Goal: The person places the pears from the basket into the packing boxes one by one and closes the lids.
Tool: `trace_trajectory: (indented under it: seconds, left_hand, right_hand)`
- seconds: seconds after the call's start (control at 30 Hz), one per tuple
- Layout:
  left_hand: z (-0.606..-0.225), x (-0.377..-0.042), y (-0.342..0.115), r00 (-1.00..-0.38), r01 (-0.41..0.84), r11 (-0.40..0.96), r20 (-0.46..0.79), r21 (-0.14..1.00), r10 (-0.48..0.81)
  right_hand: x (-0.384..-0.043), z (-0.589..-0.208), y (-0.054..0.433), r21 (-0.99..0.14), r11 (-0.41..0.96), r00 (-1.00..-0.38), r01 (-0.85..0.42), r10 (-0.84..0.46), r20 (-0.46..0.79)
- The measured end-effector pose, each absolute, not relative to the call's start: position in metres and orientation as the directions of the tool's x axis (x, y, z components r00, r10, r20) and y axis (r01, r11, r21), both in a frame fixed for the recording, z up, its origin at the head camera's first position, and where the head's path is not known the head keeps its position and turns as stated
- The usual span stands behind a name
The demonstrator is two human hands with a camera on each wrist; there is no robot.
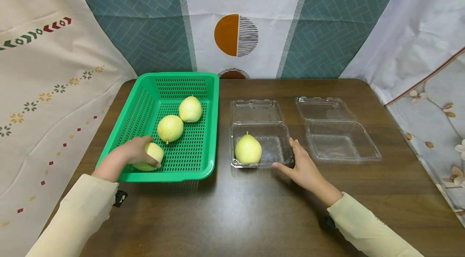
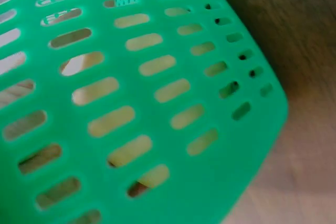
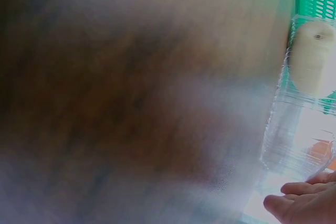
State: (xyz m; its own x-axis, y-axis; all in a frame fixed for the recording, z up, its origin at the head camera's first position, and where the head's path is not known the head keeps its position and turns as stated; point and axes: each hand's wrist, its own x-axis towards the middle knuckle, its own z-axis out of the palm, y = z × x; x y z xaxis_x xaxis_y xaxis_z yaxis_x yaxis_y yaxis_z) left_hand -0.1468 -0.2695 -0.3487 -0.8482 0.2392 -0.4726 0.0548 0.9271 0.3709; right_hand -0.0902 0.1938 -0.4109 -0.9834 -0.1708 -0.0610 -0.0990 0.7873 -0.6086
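Note:
In the head view my left hand (image 1: 137,151) reaches into the near left corner of a green slotted basket (image 1: 216,128). Its fingers and thumb grip a yellow-green pear (image 1: 155,152); the palm side is hidden. The left wrist view shows mostly the green basket wall (image 2: 247,166), with pale fruit behind its slots. My right hand (image 1: 303,168) rests at the near right corner of a clear plastic clamshell box (image 1: 237,128), thumb along the front edge and extended fingers by the right side. One pear (image 1: 248,149) sits in this box's left half, stem up.
Two more pears, one in the basket's middle (image 1: 170,128) and one farther back (image 1: 190,109), lie to the right of my left hand. A second clear clamshell box (image 1: 336,146) lies open-lidded to the right. Patterned cloth (image 1: 145,43) hangs behind the brown table (image 1: 225,216).

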Motion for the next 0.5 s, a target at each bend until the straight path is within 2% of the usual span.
trace_trajectory:
  seconds: [0.27, 0.5]
  left_hand:
    - [-0.34, -0.151, -0.259, -0.784, 0.029, 0.941, -0.576, 0.337, 0.23]
    - [-0.334, -0.148, -0.256, -0.778, 0.015, 0.942, -0.588, 0.336, 0.222]
  right_hand:
    - [-0.09, -0.411, 0.194, -0.604, 0.791, -0.985, -0.099, -0.164, -0.054]
    - [-0.089, -0.41, 0.194, -0.597, 0.795, -0.986, -0.105, -0.162, -0.043]
